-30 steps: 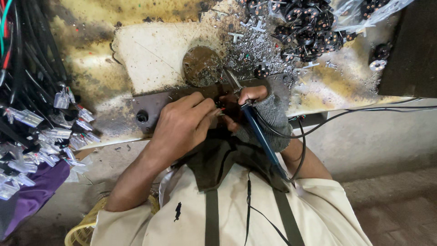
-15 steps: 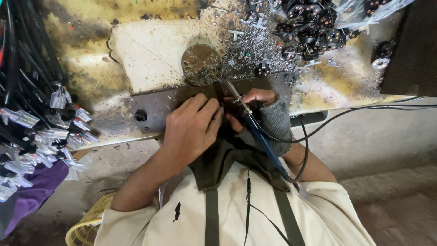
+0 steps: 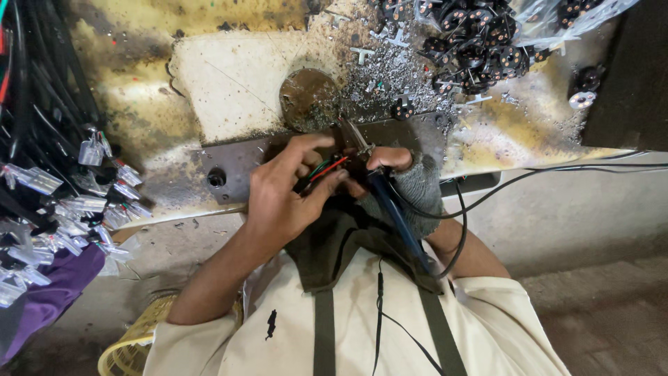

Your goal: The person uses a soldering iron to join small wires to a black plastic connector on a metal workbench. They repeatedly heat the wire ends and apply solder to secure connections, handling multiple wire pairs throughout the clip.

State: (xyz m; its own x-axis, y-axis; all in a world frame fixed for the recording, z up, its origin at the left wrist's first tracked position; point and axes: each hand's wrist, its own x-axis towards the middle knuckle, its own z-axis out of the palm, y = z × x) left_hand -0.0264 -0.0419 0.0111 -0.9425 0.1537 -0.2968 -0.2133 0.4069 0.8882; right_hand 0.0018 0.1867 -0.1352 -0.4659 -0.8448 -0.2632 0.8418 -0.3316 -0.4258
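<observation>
**Soldering at the scorched bench**

Head view: the left hand (image 3: 289, 198) pinches a bundle of thin wires (image 3: 321, 170) — red, green and black — between thumb and fingers, over the dark metal plate (image 3: 236, 163). The right hand (image 3: 403, 182), in a grey knitted fingerless glove, is closed around the blue soldering iron (image 3: 393, 209). Compared with a second ago, the iron's tip sits closer to the wires and the left fingers have spread slightly. The bench top (image 3: 236, 83) is yellowed and burnt, with grey metal crumbs; black round parts (image 3: 473, 42) lie heaped behind.
</observation>
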